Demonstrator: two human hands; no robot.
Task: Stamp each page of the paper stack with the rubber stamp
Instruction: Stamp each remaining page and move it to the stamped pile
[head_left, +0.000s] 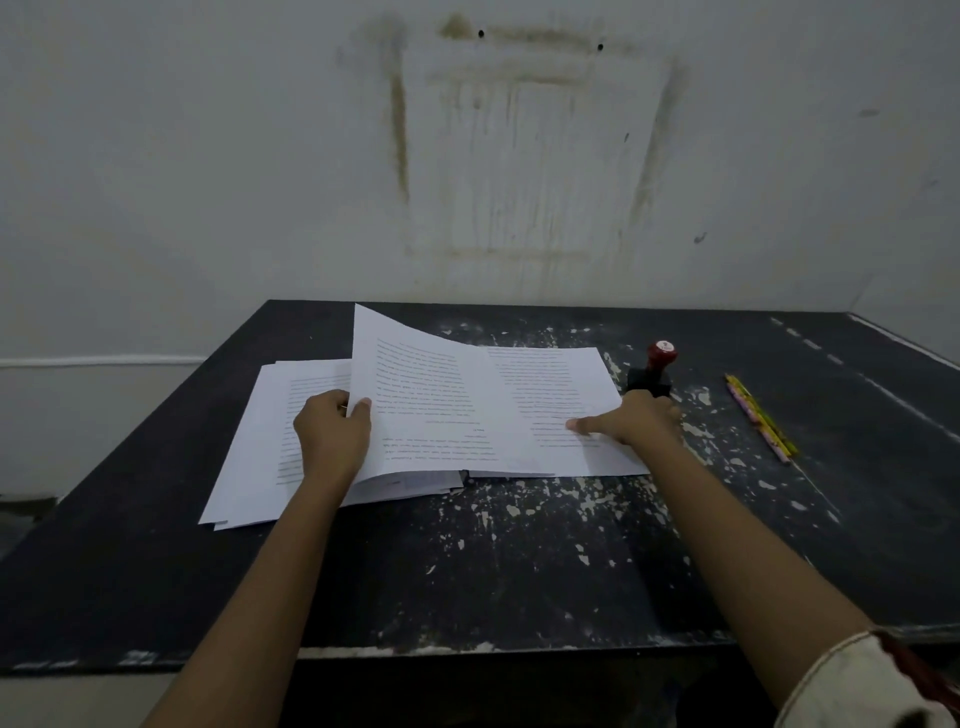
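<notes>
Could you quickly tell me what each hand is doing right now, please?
Left hand: closed on the lifted page, turning it.
Right hand: open, fingers pressing flat on the paper stack; the rubber stamp stands untouched.

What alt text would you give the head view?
The left hand lifts a printed page off the paper stack, which the right hand pins to a black table; a red-knobbed rubber stamp stands untouched beside two pencils.
</notes>
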